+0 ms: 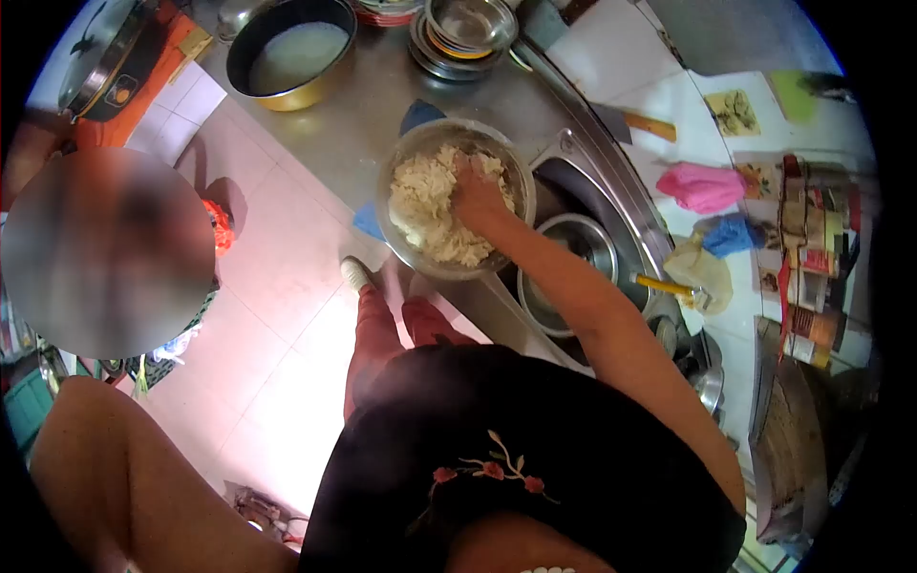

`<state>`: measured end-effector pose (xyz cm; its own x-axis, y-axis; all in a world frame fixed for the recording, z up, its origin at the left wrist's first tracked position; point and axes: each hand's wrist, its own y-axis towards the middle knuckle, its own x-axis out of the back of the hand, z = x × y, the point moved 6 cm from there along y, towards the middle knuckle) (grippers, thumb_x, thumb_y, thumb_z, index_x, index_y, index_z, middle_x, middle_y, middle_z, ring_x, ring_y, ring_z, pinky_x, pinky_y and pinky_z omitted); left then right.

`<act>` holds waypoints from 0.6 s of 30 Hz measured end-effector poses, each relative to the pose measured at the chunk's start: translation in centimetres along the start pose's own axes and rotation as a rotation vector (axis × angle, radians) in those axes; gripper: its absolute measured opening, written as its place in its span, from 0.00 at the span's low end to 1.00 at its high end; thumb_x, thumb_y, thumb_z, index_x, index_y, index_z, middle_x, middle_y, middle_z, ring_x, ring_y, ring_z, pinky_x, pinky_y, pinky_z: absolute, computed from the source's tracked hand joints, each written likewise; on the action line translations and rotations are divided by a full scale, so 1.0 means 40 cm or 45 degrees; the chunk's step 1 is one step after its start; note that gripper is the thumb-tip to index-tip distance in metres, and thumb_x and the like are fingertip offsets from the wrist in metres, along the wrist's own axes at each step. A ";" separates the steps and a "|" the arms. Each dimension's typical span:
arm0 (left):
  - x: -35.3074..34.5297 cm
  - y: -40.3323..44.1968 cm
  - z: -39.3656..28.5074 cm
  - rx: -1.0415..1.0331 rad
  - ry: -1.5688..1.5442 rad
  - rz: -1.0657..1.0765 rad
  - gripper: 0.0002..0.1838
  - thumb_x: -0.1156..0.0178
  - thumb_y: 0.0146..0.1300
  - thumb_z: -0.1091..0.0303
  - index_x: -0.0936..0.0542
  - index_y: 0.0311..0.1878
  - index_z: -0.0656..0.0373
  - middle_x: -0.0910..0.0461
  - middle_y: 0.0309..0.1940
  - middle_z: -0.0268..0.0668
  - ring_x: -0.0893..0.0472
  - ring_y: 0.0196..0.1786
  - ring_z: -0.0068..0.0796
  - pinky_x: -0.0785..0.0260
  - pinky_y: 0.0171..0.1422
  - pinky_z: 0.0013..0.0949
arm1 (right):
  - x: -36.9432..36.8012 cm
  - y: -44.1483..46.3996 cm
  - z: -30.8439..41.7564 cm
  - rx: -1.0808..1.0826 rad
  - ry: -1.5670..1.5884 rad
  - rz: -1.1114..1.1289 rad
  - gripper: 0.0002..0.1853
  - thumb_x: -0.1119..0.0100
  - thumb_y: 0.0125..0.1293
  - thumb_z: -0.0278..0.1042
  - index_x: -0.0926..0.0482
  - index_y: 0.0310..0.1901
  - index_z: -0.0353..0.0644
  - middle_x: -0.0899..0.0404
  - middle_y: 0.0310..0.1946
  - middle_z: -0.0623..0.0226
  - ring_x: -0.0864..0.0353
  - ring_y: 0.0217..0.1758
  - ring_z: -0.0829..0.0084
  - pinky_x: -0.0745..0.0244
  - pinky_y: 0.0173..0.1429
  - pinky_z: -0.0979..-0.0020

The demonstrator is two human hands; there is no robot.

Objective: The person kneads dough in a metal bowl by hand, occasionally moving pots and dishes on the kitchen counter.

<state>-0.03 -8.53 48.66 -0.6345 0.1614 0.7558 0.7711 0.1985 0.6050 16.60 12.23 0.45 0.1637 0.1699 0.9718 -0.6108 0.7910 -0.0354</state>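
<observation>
While clumped as shaggy dough in steel mixing bowl, probably handles soft, tacky, crumbly; best gathered by fistfuls. Cannot tell spread from closed in right hand, fingertips-deep in it. Cannot see left hand. Mind nearby edge of steel countertop, adjacent sink; judge more room toward gold-sided pot.

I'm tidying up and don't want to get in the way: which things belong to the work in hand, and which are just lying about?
Seemingly in use:
right hand, in the mix
pale, dough-like mix
large metal bowl around it

Apparently just lying about:
golden pot, untouched
stacked bowls
basin in the sink
pink bundle
yellow-handled tool
</observation>
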 end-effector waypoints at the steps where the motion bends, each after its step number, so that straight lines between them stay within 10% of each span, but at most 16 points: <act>1: 0.005 -0.001 0.000 0.005 0.000 0.001 0.19 0.47 0.59 0.71 0.34 0.54 0.61 0.30 0.48 0.42 0.28 0.44 0.33 0.34 0.44 0.33 | 0.004 0.010 0.003 -0.029 0.054 0.050 0.33 0.48 0.60 0.36 0.41 0.66 0.34 0.42 0.66 0.44 0.39 0.67 0.45 0.42 0.63 0.44; 10: -0.008 -0.006 -0.010 0.086 0.035 0.074 0.25 0.47 0.57 0.73 0.38 0.59 0.61 0.33 0.52 0.43 0.31 0.50 0.36 0.36 0.50 0.37 | -0.002 0.000 -0.002 0.033 -0.114 0.061 0.35 0.50 0.62 0.34 0.48 0.70 0.35 0.42 0.67 0.45 0.46 0.71 0.44 0.41 0.68 0.55; 13: 0.008 0.005 0.003 0.154 -0.039 0.065 0.27 0.47 0.56 0.74 0.40 0.60 0.61 0.34 0.54 0.43 0.32 0.52 0.37 0.37 0.52 0.38 | 0.071 -0.006 0.051 -0.036 0.212 0.478 0.35 0.48 0.59 0.32 0.45 0.68 0.35 0.36 0.61 0.47 0.38 0.64 0.48 0.46 0.63 0.40; 18: 0.019 0.005 -0.007 0.168 0.000 0.071 0.30 0.46 0.55 0.76 0.42 0.63 0.61 0.35 0.57 0.44 0.33 0.55 0.38 0.38 0.56 0.39 | -0.006 0.010 0.001 0.146 -0.166 -0.076 0.34 0.47 0.58 0.33 0.43 0.67 0.35 0.38 0.62 0.48 0.39 0.62 0.51 0.42 0.60 0.45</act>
<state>-0.35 -8.65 49.41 -0.5907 0.1755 0.7876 0.7917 0.3149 0.5236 16.29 12.47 0.20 0.1051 0.0407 0.9936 -0.6888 0.7237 0.0432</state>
